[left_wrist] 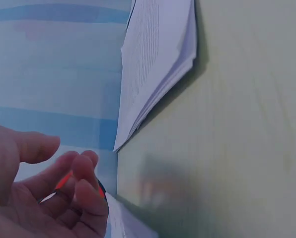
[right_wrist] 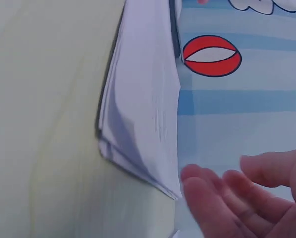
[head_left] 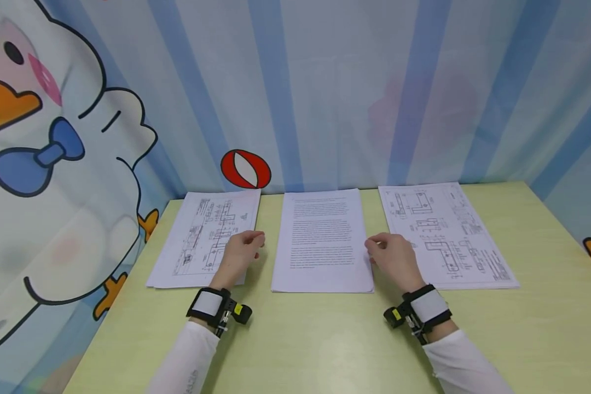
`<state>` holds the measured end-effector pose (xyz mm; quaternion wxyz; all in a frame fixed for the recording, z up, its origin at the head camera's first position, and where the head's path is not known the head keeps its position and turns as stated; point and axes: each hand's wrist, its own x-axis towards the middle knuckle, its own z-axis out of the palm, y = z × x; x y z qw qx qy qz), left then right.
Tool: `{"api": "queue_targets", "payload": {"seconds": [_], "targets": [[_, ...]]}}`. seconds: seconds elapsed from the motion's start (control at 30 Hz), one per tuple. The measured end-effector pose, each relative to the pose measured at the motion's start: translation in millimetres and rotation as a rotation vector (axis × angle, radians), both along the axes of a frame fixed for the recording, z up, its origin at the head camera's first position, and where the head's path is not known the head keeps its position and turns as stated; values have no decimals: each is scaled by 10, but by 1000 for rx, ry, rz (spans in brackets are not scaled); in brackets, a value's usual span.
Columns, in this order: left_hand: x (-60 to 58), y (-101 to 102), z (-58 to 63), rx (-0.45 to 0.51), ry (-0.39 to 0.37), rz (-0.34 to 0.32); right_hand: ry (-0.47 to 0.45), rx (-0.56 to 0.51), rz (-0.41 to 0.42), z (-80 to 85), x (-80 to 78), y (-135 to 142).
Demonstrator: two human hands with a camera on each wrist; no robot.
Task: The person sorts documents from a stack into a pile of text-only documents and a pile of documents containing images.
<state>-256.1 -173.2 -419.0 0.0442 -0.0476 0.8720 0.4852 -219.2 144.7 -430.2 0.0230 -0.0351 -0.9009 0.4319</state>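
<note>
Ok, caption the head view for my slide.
Left hand and right hand flank printed text pages between drawing sheets.

The left hand point(head_left: 239, 251) and right hand point(head_left: 395, 257) curl loosely.

Seen from the head: left hand point(head_left: 238, 253) and right hand point(head_left: 394, 256) bare. Long white fabric left sleeve point(head_left: 183, 358) at 7 o'clock, small grey marking point(head_left: 192, 380) near its lower end; long white fabric right sleeve point(head_left: 463, 361) between 4 and 5 o'clock, creased. Each wrist bears a black band with a white rectangular panel, left band point(head_left: 208, 302), right band point(head_left: 430, 306). Compact black camera housings with yellow labels: left housing point(head_left: 242, 313) at its band's 3 o'clock, right housing point(head_left: 394, 317) at 8 o'clock.
</note>
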Motion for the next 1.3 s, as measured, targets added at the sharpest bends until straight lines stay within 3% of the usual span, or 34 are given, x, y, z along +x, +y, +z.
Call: {"api": "queue_targets", "payload": {"seconds": [0.13,0.47,0.77,0.87,0.97,1.1,1.3], "targets": [[-18,-143,80,-60,93,-45,50,-152,-6,30,-13,-28],[0,-547,269,-181,198,-25,34,-388,0,84,-41,-329],[-34,-932,323,-313,257,47,13,-480,180,140,6,-785],[-37,-1033,271,-338,234,129,24,-486,237,114,2,-921],[-19,-1131,211,-371,192,163,7,-517,259,143,7,-1040],[25,-1290,148,-443,121,102,11,-530,277,240,26,-1168],[34,-1481,39,-494,-7,68,7,-577,275,-13,-167,-1306]]}}
